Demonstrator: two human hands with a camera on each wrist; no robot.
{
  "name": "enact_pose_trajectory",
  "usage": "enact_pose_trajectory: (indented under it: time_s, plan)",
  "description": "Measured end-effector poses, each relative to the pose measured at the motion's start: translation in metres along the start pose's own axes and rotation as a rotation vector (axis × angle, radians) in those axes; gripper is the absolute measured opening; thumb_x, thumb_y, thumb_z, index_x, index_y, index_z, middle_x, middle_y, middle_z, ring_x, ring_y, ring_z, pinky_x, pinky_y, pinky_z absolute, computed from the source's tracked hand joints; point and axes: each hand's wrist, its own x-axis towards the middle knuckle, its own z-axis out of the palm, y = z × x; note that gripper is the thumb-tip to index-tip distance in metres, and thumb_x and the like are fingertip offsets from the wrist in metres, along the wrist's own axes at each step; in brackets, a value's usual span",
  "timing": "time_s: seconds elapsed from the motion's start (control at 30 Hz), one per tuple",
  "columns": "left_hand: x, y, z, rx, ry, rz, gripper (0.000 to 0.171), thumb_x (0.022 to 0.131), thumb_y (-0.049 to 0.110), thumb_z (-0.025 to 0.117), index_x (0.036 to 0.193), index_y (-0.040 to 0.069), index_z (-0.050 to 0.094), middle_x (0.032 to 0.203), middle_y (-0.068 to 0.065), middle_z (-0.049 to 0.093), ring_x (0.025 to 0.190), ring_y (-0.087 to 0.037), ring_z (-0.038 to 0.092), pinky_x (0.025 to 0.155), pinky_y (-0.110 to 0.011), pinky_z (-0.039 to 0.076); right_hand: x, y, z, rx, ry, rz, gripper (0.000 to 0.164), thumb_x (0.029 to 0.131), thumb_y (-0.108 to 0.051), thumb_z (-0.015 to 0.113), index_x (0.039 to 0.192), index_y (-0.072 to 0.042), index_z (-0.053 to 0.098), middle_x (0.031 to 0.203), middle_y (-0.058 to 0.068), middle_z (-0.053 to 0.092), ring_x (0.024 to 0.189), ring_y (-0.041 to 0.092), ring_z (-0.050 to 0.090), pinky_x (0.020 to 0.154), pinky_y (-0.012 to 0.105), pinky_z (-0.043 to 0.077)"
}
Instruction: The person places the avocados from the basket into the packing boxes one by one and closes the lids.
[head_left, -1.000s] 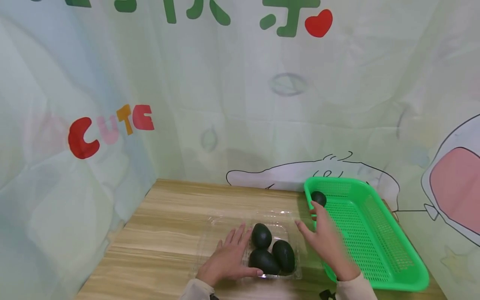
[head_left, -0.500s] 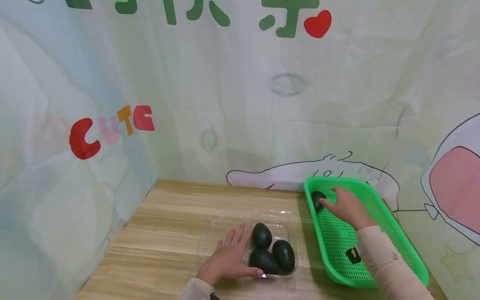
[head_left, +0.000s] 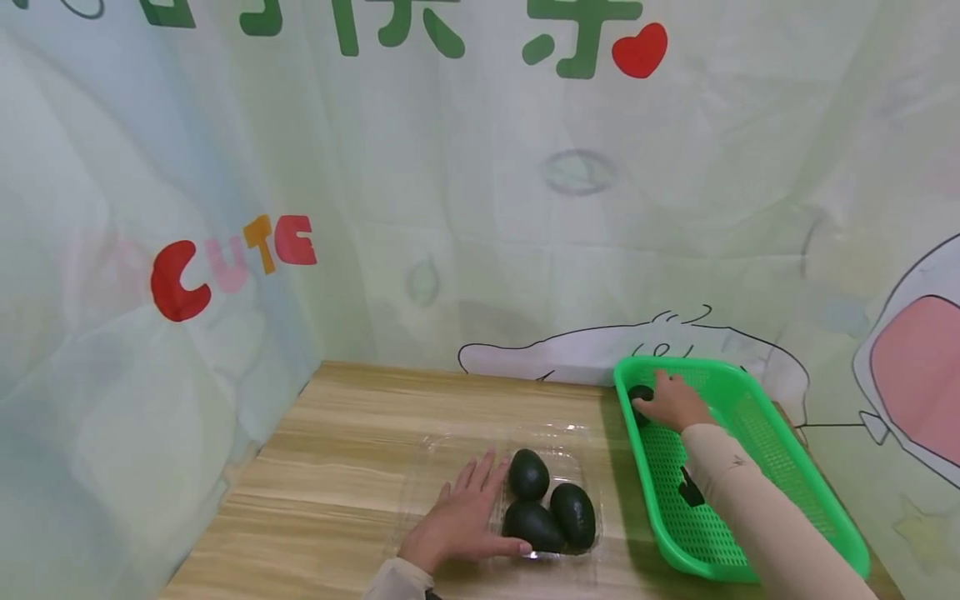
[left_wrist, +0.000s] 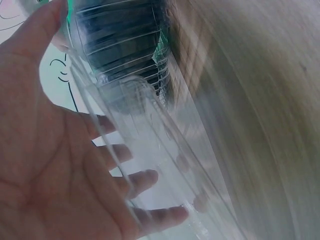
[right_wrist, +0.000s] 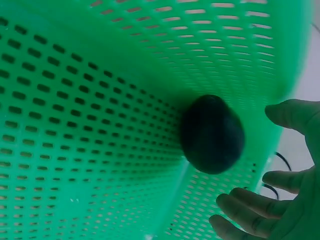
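Note:
Three dark avocados (head_left: pixel 576 517) lie in a clear plastic clamshell box (head_left: pixel 558 454) at the front middle of the head view. My left hand (head_left: pixel 461 517) rests at the box's left side, fingers spread and thumb along its front edge. Through the clear plastic (left_wrist: pixel 145 125) the left wrist view shows those fingertips. Over at the right, my right hand (head_left: pixel 678 404) reaches inside a green basket (head_left: pixel 648 500), close to one more avocado (right_wrist: pixel 212 134) in its far left corner. Seen from the right wrist, the fingers (right_wrist: pixel 250 212) are spread and apart from that avocado.
The wood-grain table (head_left: pixel 352 433) extends left of the box. Printed cloth (head_left: pixel 487 208) hangs behind and on the left, right up to the table edges. The basket's raised rim stands between the box and the single avocado.
My right hand has gone from the gap beside the box, over the basket's rim, to the avocado in the far left corner. The left hand stays in place.

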Motion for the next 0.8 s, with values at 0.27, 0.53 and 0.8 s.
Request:
enact_pose_trajectory:
  time_s: [0.27, 0.53, 0.8]
  plan:
    - [0.000, 0.000, 0.000, 0.014, -0.006, -0.002, 0.125, 0.073, 0.083, 0.066, 0.164, 0.013, 0.016, 0.171, -0.014, 0.009, 0.153, -0.045, 0.019, 0.108, -0.077, 0.028, 0.013, 0.001, 0.018, -0.027, -0.039, 0.043, 0.066, 0.100, -0.022, 0.060, 0.148, 0.013, 0.032, 0.143, 0.049, 0.031, 0.127, 0.064, 0.042, 0.097, 0.069, 0.044]
    - [-0.001, 0.001, 0.001, 0.017, -0.008, -0.009, 0.124, 0.073, 0.084, 0.066, 0.164, 0.014, 0.017, 0.171, -0.013, 0.009, 0.153, -0.044, 0.019, 0.108, -0.077, 0.028, 0.015, 0.007, 0.037, 0.052, -0.024, 0.043, 0.057, 0.101, -0.009, 0.054, 0.150, 0.008, 0.028, 0.139, 0.050, 0.030, 0.120, 0.066, 0.045, 0.092, 0.070, 0.046]
    - [-0.001, -0.004, 0.002, 0.021, -0.001, -0.013, 0.122, 0.074, 0.084, 0.064, 0.164, 0.015, 0.017, 0.171, -0.013, 0.009, 0.153, -0.044, 0.019, 0.108, -0.076, 0.029, 0.018, 0.018, 0.053, 0.045, -0.006, 0.004, 0.052, 0.101, -0.003, 0.050, 0.147, 0.010, 0.029, 0.139, 0.052, 0.028, 0.121, 0.071, 0.038, 0.094, 0.074, 0.042]
